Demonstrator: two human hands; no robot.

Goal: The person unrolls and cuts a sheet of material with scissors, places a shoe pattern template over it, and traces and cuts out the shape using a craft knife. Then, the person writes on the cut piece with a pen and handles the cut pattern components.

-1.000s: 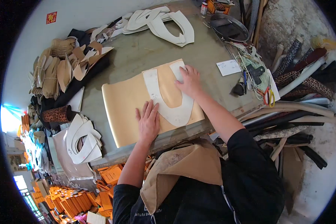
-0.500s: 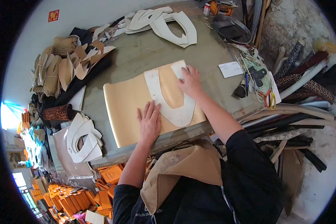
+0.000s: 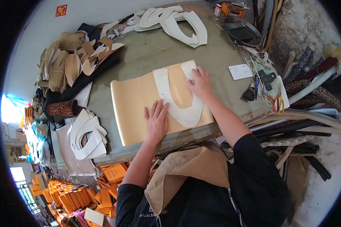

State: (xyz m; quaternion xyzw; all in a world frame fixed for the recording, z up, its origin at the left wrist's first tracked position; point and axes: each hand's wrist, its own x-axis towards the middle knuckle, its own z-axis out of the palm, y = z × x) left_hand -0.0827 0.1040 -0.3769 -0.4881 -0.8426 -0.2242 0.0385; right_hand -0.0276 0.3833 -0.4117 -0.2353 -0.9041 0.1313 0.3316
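White on tan at the centre

At the centre of the frame, a plain white U-shaped template (image 3: 185,117) lies on a pale tan sheet (image 3: 132,104). Leopard spots in brown and black cover the roll (image 3: 60,108) at left. Boxes (image 3: 68,196) at lower left are orange; the scissors' handles (image 3: 280,104) at right are red and yellow.

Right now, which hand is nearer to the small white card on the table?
The right hand, resting on the U-shaped white template to the left of the card; the left hand lies farther off, on the tan sheet.
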